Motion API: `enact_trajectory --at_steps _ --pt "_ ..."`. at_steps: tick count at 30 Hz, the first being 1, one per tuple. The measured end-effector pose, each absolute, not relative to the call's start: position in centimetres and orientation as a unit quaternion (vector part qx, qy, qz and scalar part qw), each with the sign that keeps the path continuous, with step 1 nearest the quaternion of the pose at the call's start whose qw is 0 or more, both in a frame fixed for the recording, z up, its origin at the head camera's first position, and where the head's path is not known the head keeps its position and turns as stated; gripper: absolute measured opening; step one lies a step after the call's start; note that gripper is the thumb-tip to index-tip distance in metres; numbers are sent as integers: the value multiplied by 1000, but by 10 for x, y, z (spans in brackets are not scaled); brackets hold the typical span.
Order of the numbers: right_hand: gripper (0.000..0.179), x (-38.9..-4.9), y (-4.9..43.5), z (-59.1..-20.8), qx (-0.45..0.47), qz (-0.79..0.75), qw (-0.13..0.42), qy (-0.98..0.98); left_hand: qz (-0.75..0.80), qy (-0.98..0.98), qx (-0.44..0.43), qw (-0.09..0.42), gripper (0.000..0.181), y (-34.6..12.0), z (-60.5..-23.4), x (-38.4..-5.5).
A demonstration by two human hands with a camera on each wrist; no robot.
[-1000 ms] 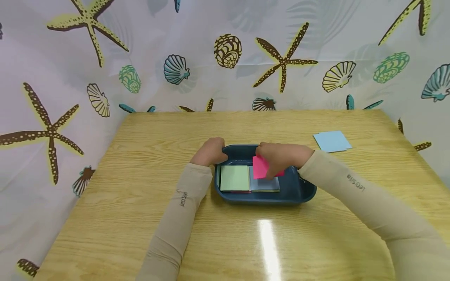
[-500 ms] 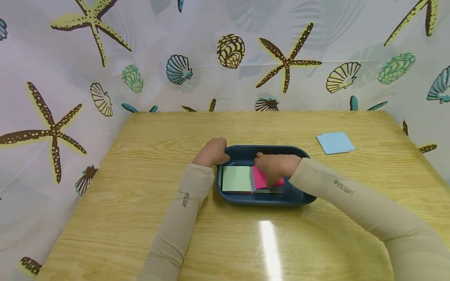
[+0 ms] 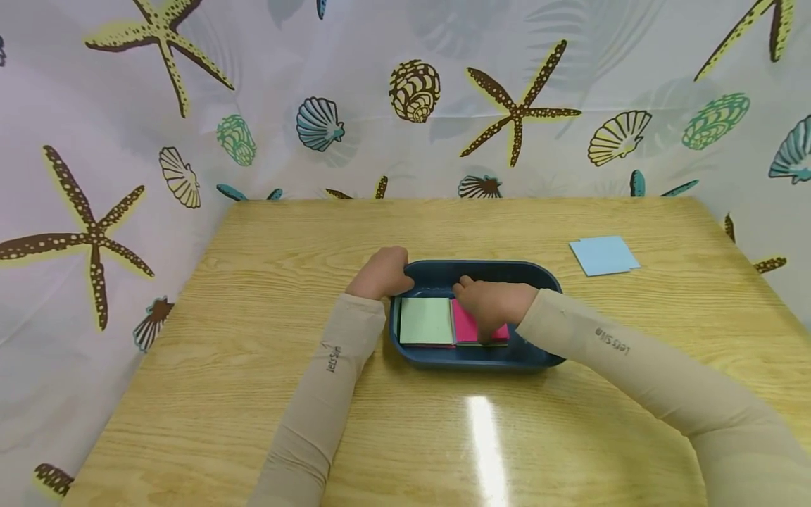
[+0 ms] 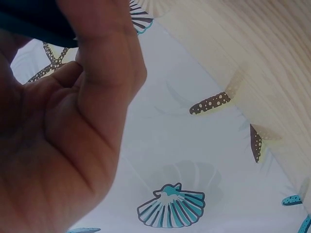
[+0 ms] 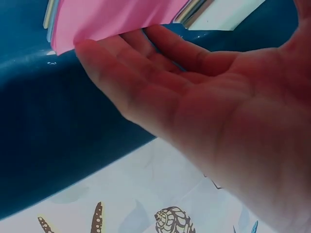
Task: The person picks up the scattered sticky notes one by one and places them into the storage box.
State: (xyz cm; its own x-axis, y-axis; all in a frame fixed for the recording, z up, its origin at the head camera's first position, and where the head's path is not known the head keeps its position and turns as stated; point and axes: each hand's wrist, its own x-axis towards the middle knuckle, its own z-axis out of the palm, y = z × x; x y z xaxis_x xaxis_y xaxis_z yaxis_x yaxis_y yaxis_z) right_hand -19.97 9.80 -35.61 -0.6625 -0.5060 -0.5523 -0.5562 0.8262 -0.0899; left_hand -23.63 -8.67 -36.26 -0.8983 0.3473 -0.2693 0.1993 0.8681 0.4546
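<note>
A dark blue plastic tub [image 3: 538, 352] stands mid-table. At its back left corner my left hand [image 3: 380, 273] grips the rim, thumb on the near side. The left wrist view shows the fingers curled up against the dark tub [image 4: 36, 24]. Inside, a pile of square notes with a pale green one [image 3: 426, 321] on top lies at the left. Beside it, pink sticky notes [image 3: 465, 329] top a second pile. My right hand [image 3: 497, 306] spans the pink notes [image 5: 112, 19] from above, thumb at the front edge, fingertips along the back edge.
Light blue square notes [image 3: 605, 255] lie slightly fanned on the wooden table [image 3: 253, 338] at the back right. A white curtain [image 3: 355, 70] printed with shells and starfish hangs behind and at both sides. The tub's right end extends beyond the two piles.
My right hand has lowered the pink notes from a tilt above the blue-topped pile to flat on it, lined up with its edges. The left hand keeps its grip on the rim.
</note>
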Motion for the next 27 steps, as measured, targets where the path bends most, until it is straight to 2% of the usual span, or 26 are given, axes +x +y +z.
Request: enact_trajectory --at_steps 12,18,22,27 --pt "88 -195 99 -353 -296 18 281 913 206 952 143 177 9 -89 -360 -230" --pt "70 -205 124 -324 -312 -159 271 897 208 950 151 176 14 -88 -362 -230" --pt "50 -220 151 -305 -311 -236 211 896 210 950 146 177 11 -88 -362 -229" --pt "32 -239 190 -303 -231 -258 109 932 208 953 139 172 8 -90 -360 -229"
